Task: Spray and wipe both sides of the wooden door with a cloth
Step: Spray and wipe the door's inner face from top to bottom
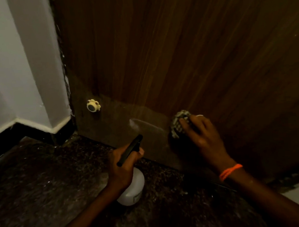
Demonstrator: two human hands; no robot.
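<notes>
The dark wooden door (185, 56) fills the upper right of the head view, with a duller kick plate (120, 122) along its bottom. My left hand (124, 165) grips a white spray bottle (135, 188) with a black nozzle head (130, 149) aimed at the plate, where a pale wet streak (144, 124) shows. My right hand (200, 136) holds a bunched speckled cloth (179, 121) against the door's lower part. An orange band (230, 171) circles that wrist.
A cream door stopper (93, 105) sticks out of the kick plate at the left. A white wall corner (40, 77) with black skirting (30, 131) stands left of the door. Dark speckled granite floor (52, 183) lies below. The scene is dim.
</notes>
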